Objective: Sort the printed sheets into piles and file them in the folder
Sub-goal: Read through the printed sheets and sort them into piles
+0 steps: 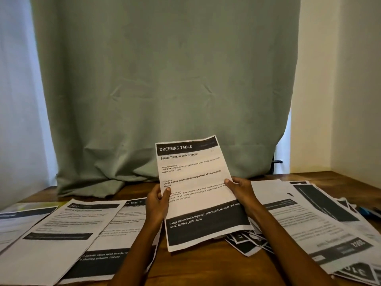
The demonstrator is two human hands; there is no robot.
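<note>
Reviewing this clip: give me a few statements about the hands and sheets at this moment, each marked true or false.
1. Both hands hold one sheet headed DRESSING TABLE, the left hand at its left edge and the right hand at its right edge. True.
2. The held sheet lies flat on the wooden table. False: it is raised and tilted toward the camera.
3. Printed sheets lie on the table on both sides of the arms. True.
4. The stack of sheets on the right is squared up neatly. False: it is fanned and askew.
5. A green curtain hangs behind the table. True.
</note>
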